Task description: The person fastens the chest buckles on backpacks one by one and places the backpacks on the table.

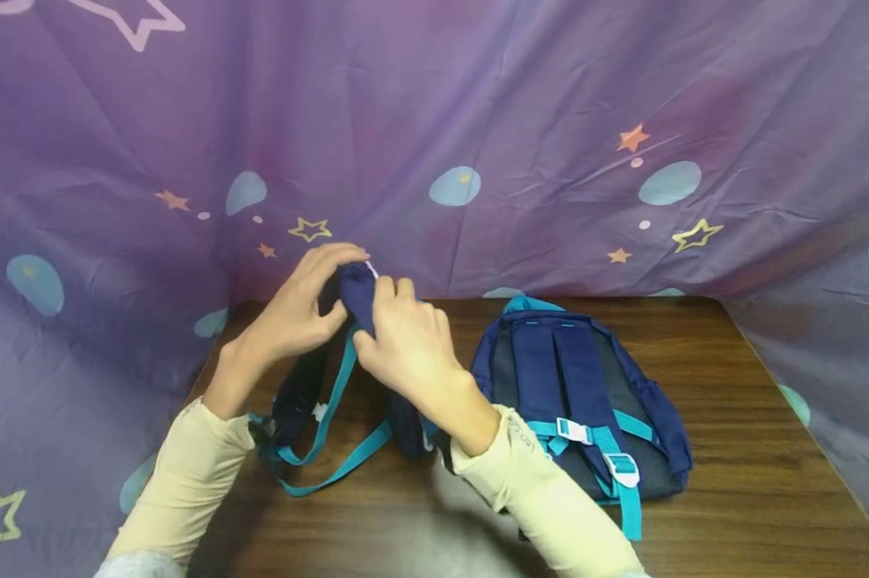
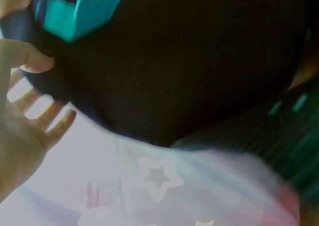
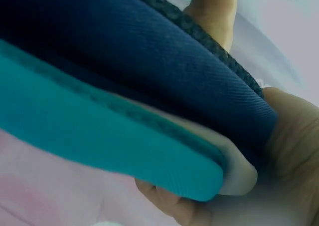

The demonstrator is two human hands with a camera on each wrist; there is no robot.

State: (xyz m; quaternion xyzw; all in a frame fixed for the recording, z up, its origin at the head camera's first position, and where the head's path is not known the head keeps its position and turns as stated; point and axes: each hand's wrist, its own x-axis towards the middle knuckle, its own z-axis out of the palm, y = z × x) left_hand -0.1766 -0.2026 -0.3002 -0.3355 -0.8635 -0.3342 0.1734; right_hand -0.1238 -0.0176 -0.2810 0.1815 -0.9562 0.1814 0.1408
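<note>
Both hands hold a navy backpack up over the left side of the table, seen nearly edge-on. The left hand has its fingers over the top end and its thumb lower on the near side. In the left wrist view, that hand is at the edge of a black panel, with a teal strap above. My right hand grips the bag's right side. Navy fabric and a teal band lie within its grasp in the right wrist view. Teal straps dangle below the hands.
A second navy backpack lies on the brown wooden table at the right, its shoulder straps and white buckles facing up. A purple cloth with stars and planets hangs behind the table and along its sides.
</note>
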